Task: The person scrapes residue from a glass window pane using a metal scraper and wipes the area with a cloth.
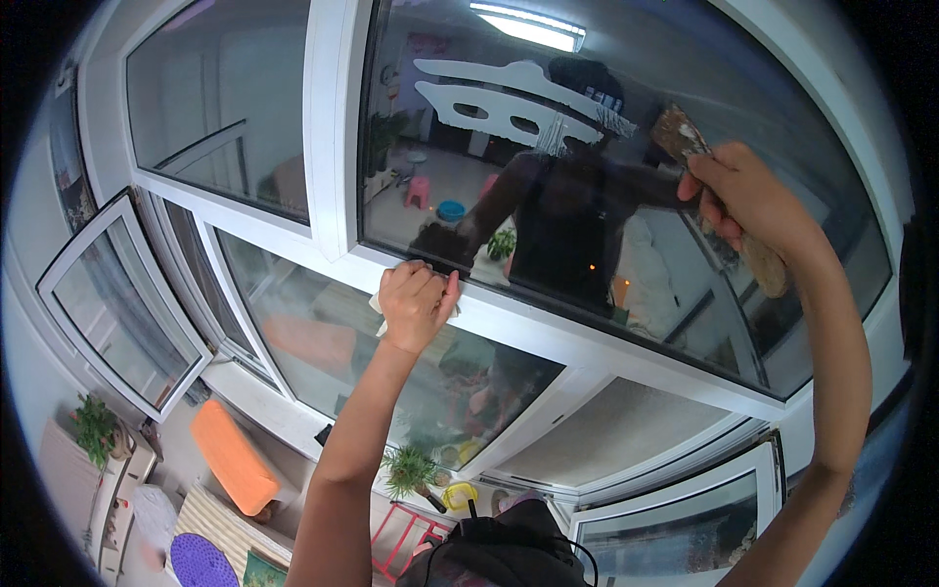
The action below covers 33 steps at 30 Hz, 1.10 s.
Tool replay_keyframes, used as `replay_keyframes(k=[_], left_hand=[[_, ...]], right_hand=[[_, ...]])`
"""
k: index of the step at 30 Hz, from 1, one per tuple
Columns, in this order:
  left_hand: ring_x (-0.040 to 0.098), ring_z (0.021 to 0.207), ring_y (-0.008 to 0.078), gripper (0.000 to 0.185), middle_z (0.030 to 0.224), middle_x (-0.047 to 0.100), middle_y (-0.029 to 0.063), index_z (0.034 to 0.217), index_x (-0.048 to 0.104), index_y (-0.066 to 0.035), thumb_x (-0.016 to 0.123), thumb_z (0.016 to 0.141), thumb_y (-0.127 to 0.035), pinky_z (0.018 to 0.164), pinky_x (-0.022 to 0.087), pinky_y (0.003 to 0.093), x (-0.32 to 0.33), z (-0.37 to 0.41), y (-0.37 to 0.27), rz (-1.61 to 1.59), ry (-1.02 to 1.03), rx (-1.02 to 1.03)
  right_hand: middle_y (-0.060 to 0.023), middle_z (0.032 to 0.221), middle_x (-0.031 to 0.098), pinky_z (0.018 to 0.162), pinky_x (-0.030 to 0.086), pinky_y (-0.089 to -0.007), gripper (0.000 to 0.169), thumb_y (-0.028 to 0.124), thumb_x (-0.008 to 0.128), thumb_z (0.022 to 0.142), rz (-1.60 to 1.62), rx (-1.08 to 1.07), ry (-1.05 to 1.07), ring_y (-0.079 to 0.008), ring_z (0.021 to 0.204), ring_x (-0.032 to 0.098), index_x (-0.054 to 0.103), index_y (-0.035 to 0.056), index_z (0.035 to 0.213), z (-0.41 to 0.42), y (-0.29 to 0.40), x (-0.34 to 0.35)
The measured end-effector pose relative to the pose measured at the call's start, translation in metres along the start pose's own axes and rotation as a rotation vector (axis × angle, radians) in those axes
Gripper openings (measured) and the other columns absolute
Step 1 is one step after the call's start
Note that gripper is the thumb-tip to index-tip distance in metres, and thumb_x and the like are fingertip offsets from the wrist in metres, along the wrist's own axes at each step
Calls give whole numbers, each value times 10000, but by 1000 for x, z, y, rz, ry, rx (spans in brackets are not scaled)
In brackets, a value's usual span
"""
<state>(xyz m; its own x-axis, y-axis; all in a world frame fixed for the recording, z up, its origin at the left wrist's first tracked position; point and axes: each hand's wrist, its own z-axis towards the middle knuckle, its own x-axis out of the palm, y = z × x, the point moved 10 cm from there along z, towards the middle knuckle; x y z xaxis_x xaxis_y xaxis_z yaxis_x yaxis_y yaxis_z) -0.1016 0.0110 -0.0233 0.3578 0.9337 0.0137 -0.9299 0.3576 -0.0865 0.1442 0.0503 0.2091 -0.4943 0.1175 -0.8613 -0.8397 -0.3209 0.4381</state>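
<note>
My right hand (741, 194) grips a scraper with a worn, rust-brown blade (678, 132) and a wooden handle (764, 264). White smears sit on the blade, which is in front of the dark upper window pane (440, 176). On that pane, left of the scraper, is a white patch (469, 103) with oval gaps and streaked, ragged right ends. My left hand (418, 304) is curled at the white window frame rail (513, 312) under the pane. Edges of a pale cloth (379, 304) stick out from beneath its fingers.
Casement sashes stand open at left (121, 304) and lower right (678, 532). Below are a potted plant (411, 469), a yellow container (460, 496), a red metal rack (400, 539), an orange cushion-like block (238, 458) and a purple round seat (204, 561). The pane mirrors the room.
</note>
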Motion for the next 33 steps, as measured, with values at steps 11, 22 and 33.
replay_keyframes(k=[11, 22, 33], left_hand=[[585, 749, 202, 224, 654, 558, 8, 591, 552, -116, 770, 633, -95, 609, 374, 333, -1, 0, 3, 26, 5, -4], [582, 729, 203, 228, 662, 571, 24, 580, 551, -108, 771, 632, -82, 586, 363, 333, 0, -1, -1, -6, -16, -11], [593, 736, 208, 234, 673, 586, 26, 581, 548, -100, 778, 622, -78, 586, 370, 332, 1, 1, -1, 0, -16, -10]], right_hand=[[-13, 525, 486, 404, 401, -264, 367, 259, 398, 987, -24, -10, 51, -95, 405, 449, 590, 6, 803, 2, 3, 7], [4, 518, 499, 386, 373, -235, 359, 256, 403, 980, -19, -40, 49, -73, 384, 430, 592, 25, 781, 1, 19, 11], [0, 509, 498, 371, 377, -242, 345, 243, 415, 974, 40, -57, 73, -69, 371, 433, 586, 14, 781, 5, 24, 15]])
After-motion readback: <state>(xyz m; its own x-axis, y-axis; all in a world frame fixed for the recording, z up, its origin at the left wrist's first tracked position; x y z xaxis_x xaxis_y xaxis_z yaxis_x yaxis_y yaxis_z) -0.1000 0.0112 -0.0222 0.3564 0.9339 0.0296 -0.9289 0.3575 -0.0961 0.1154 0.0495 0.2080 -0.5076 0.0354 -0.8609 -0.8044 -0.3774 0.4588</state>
